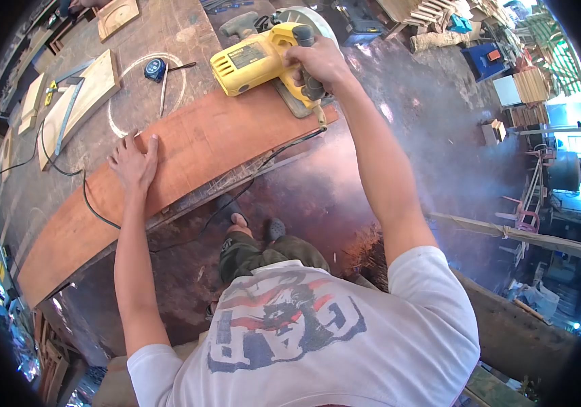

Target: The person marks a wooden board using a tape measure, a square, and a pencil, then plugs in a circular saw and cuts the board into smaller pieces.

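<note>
My right hand (319,62) is wrapped round the black rear handle of a yellow corded circular saw (253,60). The saw's metal base plate (293,100) rests at the right end of a long, curved reddish-brown board (195,139). My left hand (134,161) lies flat on the board's middle, fingers spread. From the saw's handle a dark cord (280,149) runs down along the board's near edge. The blade's contact with the wood is hidden.
A blue tape measure (155,68) and a pencil (163,95) lie beyond the board. Left of them, a metal square (70,115) rests on a pale wood panel (97,88). A grey-handled tool (239,26) stands behind the saw. Dust hangs at right; timber (528,237) crosses there.
</note>
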`<state>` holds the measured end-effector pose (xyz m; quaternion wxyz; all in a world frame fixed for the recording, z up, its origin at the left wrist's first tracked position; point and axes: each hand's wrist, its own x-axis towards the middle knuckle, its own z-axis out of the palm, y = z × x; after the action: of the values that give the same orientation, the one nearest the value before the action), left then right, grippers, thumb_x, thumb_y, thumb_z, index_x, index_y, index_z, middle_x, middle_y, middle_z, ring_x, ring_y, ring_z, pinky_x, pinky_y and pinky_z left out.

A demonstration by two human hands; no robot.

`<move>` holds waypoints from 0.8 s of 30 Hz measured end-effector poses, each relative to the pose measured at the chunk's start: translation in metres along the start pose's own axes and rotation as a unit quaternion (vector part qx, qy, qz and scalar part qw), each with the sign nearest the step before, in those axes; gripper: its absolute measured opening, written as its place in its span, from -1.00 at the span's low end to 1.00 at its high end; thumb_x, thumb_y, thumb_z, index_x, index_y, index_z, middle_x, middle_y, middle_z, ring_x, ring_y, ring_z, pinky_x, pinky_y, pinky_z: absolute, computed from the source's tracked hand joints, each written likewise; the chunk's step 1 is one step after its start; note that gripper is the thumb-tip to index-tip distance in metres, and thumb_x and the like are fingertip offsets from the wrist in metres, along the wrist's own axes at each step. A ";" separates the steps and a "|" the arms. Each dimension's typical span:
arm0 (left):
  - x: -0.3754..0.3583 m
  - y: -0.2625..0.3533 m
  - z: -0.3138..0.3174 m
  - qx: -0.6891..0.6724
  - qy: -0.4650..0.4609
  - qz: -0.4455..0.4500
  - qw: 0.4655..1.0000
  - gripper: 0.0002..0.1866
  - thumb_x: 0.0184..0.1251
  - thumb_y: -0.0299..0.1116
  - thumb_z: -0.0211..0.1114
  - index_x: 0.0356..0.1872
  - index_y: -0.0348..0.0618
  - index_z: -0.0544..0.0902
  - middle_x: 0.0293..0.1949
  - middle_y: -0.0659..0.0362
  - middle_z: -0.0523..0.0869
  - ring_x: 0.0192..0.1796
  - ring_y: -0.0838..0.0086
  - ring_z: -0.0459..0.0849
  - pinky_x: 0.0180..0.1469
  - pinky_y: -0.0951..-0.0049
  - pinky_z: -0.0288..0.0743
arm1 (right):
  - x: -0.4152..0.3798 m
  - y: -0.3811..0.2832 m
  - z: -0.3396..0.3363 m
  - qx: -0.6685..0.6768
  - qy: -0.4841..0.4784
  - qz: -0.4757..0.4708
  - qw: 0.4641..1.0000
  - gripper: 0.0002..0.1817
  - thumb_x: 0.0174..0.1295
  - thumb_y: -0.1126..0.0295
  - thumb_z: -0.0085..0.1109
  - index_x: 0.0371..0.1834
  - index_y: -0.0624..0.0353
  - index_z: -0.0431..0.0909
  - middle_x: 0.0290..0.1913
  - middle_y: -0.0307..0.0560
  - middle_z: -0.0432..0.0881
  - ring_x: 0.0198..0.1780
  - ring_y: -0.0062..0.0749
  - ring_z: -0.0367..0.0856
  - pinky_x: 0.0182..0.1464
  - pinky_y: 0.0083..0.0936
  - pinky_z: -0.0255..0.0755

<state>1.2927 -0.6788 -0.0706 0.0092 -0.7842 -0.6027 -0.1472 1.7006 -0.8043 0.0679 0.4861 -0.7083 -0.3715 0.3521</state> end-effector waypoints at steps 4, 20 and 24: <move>-0.044 0.029 -0.032 -0.033 0.014 0.011 0.999 -0.20 0.42 0.33 0.19 0.43 -0.10 0.54 0.37 -0.11 0.56 0.52 -0.02 0.39 0.62 -0.31 -0.10 | -0.055 -0.014 -0.044 0.018 -0.022 0.029 0.999 -0.80 0.25 0.43 0.32 -0.26 0.38 0.57 -0.47 -0.08 0.62 -0.60 -0.43 0.58 -0.53 -0.37 0.52; 0.008 0.021 -0.006 -0.006 0.007 0.066 0.998 -0.19 0.44 0.33 0.19 0.39 -0.19 0.56 0.30 -0.15 0.58 0.45 -0.11 0.39 0.61 -0.26 -0.05 | 0.002 -0.008 -0.009 -0.031 0.017 0.001 0.999 -0.66 0.17 0.41 0.27 -0.03 0.37 0.52 -0.55 -0.13 0.61 -0.61 -0.51 0.56 -0.54 -0.41 0.51; 0.023 0.002 -0.015 -0.008 0.011 0.069 0.998 -0.17 0.42 0.33 0.21 0.37 -0.24 0.55 0.30 -0.17 0.58 0.45 -0.10 0.40 0.62 -0.25 -0.04 | 0.005 -0.025 0.017 0.014 0.041 -0.007 0.999 -0.82 0.19 0.43 0.29 -0.27 0.35 0.56 -0.57 -0.13 0.59 -0.62 -0.48 0.55 -0.55 -0.41 0.49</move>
<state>1.2965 -0.6607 -0.0507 0.0198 -0.8224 -0.5458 -0.1594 1.6834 -0.7862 0.0863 0.5128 -0.7128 -0.3514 0.3248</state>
